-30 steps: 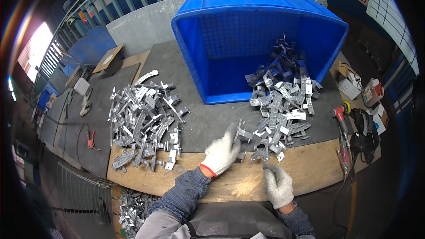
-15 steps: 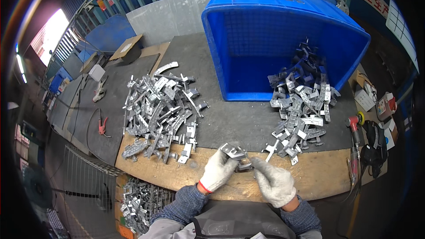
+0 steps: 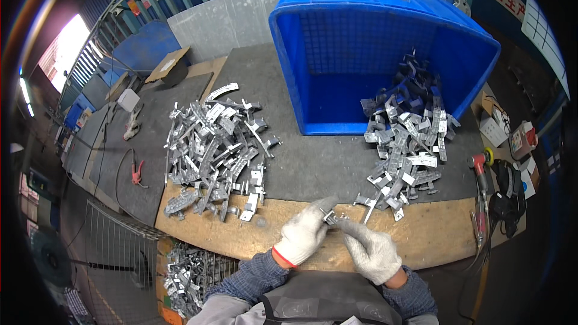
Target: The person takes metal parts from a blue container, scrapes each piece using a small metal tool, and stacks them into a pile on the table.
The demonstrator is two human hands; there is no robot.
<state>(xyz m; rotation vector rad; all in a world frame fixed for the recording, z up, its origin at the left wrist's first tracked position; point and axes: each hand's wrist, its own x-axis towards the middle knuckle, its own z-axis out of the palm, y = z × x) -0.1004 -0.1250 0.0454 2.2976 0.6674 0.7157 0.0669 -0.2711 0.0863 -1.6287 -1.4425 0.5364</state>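
Observation:
A small silver cast-metal bracket is gripped in my left hand, just above the wooden front strip of the bench. The white knit glove covers most of it. Close by on the right, my gloved right hand has its fingers pressed together, their tips at the bracket's edge. What those fingertips hold, if anything, is hidden. A heap of similar silver brackets lies to the left. Another pile of brackets spills out of a blue plastic crate tipped on its side at the right.
A red-handled air blow gun with a hose lies at the left. At the right bench end are a red power tool with a yellow disc, a black bag-like item and small boxes. A lower bin of brackets stands left of me.
My left hand has turned the bracket, so its flat face no longer shows and less of it is visible. The right hand has stayed nearly in place beside it.

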